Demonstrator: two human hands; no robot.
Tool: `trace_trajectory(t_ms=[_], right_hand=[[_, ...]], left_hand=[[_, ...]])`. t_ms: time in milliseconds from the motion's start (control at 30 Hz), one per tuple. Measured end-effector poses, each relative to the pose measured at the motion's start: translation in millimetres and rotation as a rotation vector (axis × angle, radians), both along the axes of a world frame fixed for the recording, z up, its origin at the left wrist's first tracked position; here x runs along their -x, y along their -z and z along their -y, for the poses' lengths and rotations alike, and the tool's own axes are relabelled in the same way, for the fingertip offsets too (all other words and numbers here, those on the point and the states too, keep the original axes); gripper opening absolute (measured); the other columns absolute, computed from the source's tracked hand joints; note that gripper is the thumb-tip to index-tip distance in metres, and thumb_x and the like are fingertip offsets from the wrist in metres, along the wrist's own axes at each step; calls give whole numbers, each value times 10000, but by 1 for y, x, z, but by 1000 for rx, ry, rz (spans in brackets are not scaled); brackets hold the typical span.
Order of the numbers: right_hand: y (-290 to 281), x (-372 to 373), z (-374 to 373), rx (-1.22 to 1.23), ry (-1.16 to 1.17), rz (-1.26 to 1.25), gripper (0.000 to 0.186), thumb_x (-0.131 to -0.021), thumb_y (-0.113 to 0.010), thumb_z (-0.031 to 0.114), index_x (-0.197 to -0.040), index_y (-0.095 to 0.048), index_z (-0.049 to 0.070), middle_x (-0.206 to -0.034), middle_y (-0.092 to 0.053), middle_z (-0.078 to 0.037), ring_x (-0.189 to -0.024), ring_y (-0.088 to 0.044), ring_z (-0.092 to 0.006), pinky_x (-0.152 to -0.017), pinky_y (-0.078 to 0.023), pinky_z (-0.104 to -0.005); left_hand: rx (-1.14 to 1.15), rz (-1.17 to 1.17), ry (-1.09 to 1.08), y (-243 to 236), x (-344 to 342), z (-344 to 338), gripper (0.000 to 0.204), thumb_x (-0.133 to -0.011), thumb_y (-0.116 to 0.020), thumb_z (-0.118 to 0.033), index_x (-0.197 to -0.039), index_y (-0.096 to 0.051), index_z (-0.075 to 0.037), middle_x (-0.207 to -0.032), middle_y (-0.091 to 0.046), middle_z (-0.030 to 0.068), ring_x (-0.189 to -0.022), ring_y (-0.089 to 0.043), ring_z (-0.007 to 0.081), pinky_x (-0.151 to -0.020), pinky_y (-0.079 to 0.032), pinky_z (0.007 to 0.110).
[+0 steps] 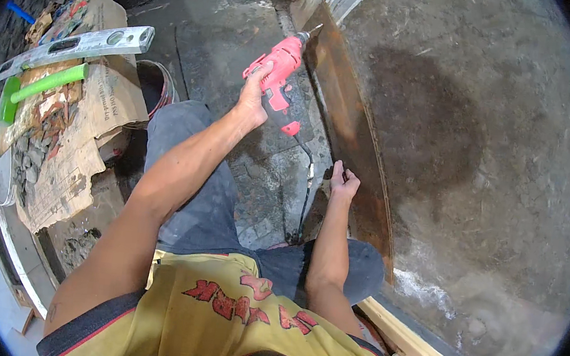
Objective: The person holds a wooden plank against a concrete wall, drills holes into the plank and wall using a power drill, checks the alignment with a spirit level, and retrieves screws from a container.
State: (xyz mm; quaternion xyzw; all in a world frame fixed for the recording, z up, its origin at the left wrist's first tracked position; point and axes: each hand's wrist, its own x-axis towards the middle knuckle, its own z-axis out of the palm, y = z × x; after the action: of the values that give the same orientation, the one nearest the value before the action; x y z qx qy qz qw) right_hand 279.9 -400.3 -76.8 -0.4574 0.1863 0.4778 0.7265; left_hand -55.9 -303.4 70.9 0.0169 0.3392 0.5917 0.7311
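Note:
My left hand (254, 96) is closed round the back of a pink-red power drill (285, 60) with a dark grip. The drill tilts up and to the right, its bit (316, 28) near the far top end of a brown upright board (347, 105). I cannot tell whether the bit touches the board. A dark cord (309, 180) hangs from the drill's handle down between my legs. Beside the board's near half is my right hand (344, 181), its fingers bent and drawn together. Whatever those fingers hold, if anything, is too small to make out.
At the left, a torn brown paper sack (111, 96) carries rubble, a silver spirit level (71, 49) and a green hammer (40, 88). A bucket (163, 87) stands beside my left knee. Stained concrete (478, 162) lies right of the board.

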Motion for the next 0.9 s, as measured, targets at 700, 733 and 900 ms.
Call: trace_trajectory(t_ms=[700, 733, 900], right_hand=[[5, -5, 3, -31, -30, -33, 596, -935, -407, -2, -1469, -182, -143, -1455, -364, -339, -1376, -418, -458, -1155, -380, -551], [4, -3, 4, -31, -33, -35, 596, -935, -407, -2, -1469, -182, -143, -1455, -364, -339, -1376, -418, -458, -1155, -380, -551], [4, -7, 6, -45, -44, -40, 592, -936, -395, 12, -1474, -191, -125, -1450, -371, -343, -1372, -418, -468, -1150, -388, -552]], left_hand=[[48, -88, 151, 13, 22, 12, 447, -878, -697, -437, -1205, -617, -143, -1008, -698, 85, -813, -685, 264, -697, -558, 417], [46, -82, 162, 19, 24, 11, 448, -876, -700, -434, -1203, -617, -139, -998, -695, 88, -798, -682, 265, -694, -559, 414], [33, -82, 194, 26, 22, 7, 459, -873, -702, -428, -1210, -611, -130, -972, -691, 91, -761, -676, 263, -680, -558, 405]])
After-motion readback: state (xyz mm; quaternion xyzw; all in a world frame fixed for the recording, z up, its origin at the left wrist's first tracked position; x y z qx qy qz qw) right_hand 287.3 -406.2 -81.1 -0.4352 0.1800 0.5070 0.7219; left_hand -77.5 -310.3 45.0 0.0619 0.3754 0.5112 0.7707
